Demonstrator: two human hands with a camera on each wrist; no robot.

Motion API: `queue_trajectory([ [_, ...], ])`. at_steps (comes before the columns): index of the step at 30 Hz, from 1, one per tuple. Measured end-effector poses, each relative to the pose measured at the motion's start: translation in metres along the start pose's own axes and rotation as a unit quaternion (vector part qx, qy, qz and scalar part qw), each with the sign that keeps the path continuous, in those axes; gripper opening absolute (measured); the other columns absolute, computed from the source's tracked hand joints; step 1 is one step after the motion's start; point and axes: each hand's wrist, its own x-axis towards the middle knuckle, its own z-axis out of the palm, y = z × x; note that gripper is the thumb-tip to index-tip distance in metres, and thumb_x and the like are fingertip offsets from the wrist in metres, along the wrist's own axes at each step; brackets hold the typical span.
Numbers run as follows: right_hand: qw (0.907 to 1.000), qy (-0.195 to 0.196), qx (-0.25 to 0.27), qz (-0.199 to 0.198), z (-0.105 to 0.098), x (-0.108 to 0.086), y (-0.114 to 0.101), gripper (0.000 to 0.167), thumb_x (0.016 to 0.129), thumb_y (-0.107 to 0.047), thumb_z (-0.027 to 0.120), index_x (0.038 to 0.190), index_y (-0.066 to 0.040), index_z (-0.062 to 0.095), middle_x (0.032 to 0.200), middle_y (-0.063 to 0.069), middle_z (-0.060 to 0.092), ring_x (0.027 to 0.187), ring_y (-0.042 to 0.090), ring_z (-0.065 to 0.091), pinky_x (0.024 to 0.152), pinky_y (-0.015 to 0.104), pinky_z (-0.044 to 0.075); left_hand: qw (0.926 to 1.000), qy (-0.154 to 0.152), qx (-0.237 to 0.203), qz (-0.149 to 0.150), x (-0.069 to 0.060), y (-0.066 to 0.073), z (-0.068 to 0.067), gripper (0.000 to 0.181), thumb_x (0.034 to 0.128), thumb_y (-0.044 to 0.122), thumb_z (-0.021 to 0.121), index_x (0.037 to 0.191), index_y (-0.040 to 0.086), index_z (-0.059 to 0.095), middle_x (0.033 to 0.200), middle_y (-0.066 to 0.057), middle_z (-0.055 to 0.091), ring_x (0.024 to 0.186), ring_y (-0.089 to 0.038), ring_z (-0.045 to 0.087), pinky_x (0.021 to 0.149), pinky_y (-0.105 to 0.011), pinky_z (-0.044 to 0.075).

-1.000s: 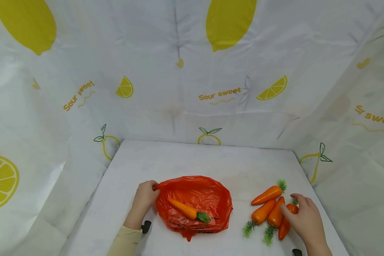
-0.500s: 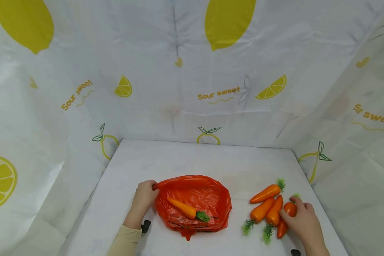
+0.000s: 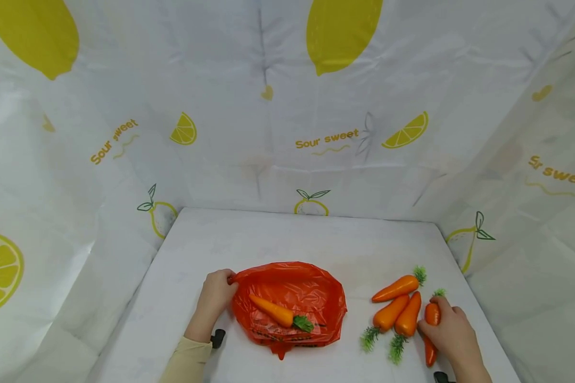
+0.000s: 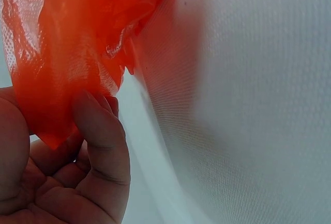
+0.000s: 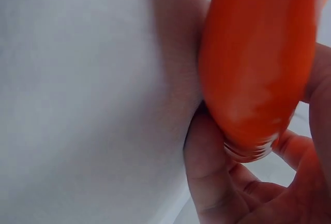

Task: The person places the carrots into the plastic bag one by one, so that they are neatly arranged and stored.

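Note:
An orange-red plastic bag (image 3: 311, 298) lies with its mouth spread wide on the white table. One carrot (image 3: 274, 311) with a leafy green top rests in it. My left hand (image 3: 214, 298) pinches the bag's left rim; in the left wrist view thumb and fingers hold the thin film (image 4: 62, 79). At the right, my right hand (image 3: 452, 332) grips a darker orange carrot (image 3: 432, 315) between thumb and fingers, its green top pointing away. The right wrist view has this carrot's smooth body (image 5: 258, 69) between the fingers. Part of it is hidden behind the hand.
Beside my right hand lie three more carrots close together: one behind (image 3: 396, 289), one in the middle (image 3: 391, 314) and one in front (image 3: 409, 315). White sheeting with lemon prints (image 3: 345, 37) hangs behind the table (image 3: 268, 234) and at both sides.
My right hand has come down and left onto the rightmost carrot and taken hold of it. That carrot has turned and shifted slightly away from the others. My left hand stays on the bag.

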Motion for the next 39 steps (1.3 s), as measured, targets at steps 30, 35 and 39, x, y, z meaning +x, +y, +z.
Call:
queue_trajectory([
  [30,0.9974,0.069,0.009,-0.020,-0.042,-0.014,-0.027,0.083,0.085,-0.030,0.089,0.151,0.001,0.049,0.128,0.042,0.051,0.098,0.050,0.059,0.079,0.060,0.066,1.0000,0.000,0.002,-0.003,0.002,-0.001,0.001,0.020,0.1007,0.006,0.072,0.118,-0.002,0.079,0.107,-0.015,0.079,0.085,-0.024,0.067,0.084,-0.044,0.068],
  [35,0.9966,0.072,0.010,-0.038,-0.045,-0.016,-0.036,0.080,0.088,-0.029,0.086,0.152,0.000,0.049,0.132,0.043,0.049,0.096,0.050,0.060,0.076,0.060,0.066,1.0000,0.000,0.002,-0.010,0.002,-0.001,0.001,0.022,0.1007,0.006,0.072,0.120,-0.002,0.079,0.110,-0.015,0.080,0.087,-0.024,0.068,0.087,-0.046,0.068],
  [39,0.9957,0.075,0.011,-0.053,-0.045,-0.017,-0.044,0.078,0.089,-0.028,0.084,0.153,-0.001,0.049,0.135,0.043,0.048,0.095,0.049,0.060,0.075,0.058,0.065,1.0000,0.001,0.001,-0.007,0.001,-0.001,0.001,0.021,0.1003,0.006,0.072,0.118,-0.002,0.079,0.108,-0.015,0.080,0.085,-0.023,0.068,0.085,-0.045,0.068],
])
